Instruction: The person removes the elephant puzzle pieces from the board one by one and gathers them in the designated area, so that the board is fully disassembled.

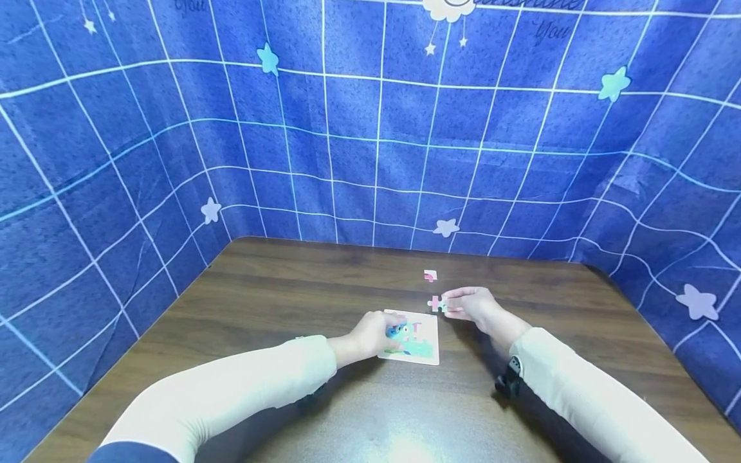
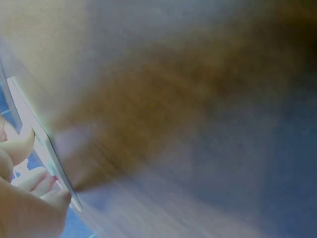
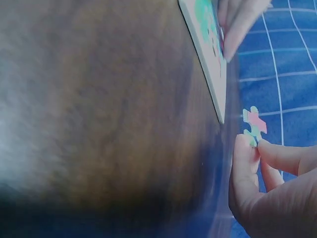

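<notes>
A square jigsaw puzzle board with a pale border and a blue and green picture lies on the table. My left hand rests on its left part, fingers reaching over the picture and hiding some of it. In the left wrist view, the board's edge runs beside the fingers. My right hand pinches a pink and green puzzle piece between thumb and fingertips, above and beyond the board's far right corner. Another puzzle piece, white and pink, lies farther back on the table.
The dark wooden table carries the board and the loose piece. A blue curtain with a white grid and stars hangs along the table's back and sides. A dark device is strapped to the right wrist.
</notes>
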{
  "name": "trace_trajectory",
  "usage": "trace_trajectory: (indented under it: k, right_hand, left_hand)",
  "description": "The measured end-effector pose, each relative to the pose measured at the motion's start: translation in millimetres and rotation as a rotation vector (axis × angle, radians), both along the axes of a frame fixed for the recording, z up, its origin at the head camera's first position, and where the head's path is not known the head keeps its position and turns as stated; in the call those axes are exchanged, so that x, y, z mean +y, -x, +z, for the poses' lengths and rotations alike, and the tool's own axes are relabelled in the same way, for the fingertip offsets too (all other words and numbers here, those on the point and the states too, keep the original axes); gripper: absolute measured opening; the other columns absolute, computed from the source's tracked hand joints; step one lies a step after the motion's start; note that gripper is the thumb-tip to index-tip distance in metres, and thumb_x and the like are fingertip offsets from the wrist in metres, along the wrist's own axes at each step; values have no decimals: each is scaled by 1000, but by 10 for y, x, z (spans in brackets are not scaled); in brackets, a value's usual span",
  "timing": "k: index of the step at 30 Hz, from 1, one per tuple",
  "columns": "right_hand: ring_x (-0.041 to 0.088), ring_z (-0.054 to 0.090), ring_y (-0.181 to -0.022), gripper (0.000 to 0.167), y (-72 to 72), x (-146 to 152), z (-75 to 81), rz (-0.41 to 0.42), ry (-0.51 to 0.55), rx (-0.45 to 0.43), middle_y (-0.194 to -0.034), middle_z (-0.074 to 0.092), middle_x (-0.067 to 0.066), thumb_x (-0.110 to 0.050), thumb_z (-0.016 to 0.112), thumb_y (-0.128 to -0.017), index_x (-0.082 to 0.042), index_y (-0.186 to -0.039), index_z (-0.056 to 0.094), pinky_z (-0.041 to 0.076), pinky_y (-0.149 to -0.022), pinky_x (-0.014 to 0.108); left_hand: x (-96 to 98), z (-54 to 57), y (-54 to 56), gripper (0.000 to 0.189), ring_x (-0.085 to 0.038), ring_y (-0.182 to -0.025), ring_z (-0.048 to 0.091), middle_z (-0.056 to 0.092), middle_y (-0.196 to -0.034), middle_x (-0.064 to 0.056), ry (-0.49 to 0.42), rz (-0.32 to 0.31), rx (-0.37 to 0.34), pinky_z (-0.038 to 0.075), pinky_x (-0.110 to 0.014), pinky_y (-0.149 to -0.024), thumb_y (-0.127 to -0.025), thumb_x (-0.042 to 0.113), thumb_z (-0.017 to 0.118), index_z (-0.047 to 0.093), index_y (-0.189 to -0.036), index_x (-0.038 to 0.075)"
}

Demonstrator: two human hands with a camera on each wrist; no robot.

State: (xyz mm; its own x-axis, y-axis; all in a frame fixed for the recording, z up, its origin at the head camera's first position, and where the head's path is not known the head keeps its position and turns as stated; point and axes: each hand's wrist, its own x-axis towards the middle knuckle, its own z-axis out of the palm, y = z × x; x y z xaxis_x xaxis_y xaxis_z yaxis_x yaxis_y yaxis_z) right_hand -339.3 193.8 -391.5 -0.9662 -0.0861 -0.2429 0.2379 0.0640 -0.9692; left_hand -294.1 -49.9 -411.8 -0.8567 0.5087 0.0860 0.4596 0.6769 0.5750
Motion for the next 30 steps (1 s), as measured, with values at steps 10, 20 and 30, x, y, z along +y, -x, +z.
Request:
trace_trajectory:
  k: [10,20,30]
  right_hand:
    - [10,67,-66,37,217,6,-10,-61,-19,-7,-78,68,3,11,56,-89,20,-125,51,60,-74,27]
    - [11,68,-62,34,437,-84,-70,-113,-24,3,-78,72,10,15,59,-86,22,-119,55,60,-74,30]
    - [13,68,-58,28,540,-171,-150,-187,-170,17,-76,72,19,14,62,-83,22,-110,60,60,-63,29]
  left_hand:
    - [1,27,-15,52,-32,-132,49,60,-133,-9,86,-44,53,37,-46,-113,-80,21,79,63,-127,4]
    - [-19,69,7,53,-31,-134,47,59,-136,-7,102,-51,45,36,-43,-113,-80,22,78,63,-128,7]
    - [-45,38,2,52,-29,-133,49,59,-136,-6,101,-58,44,38,-42,-112,-80,22,78,63,-128,7]
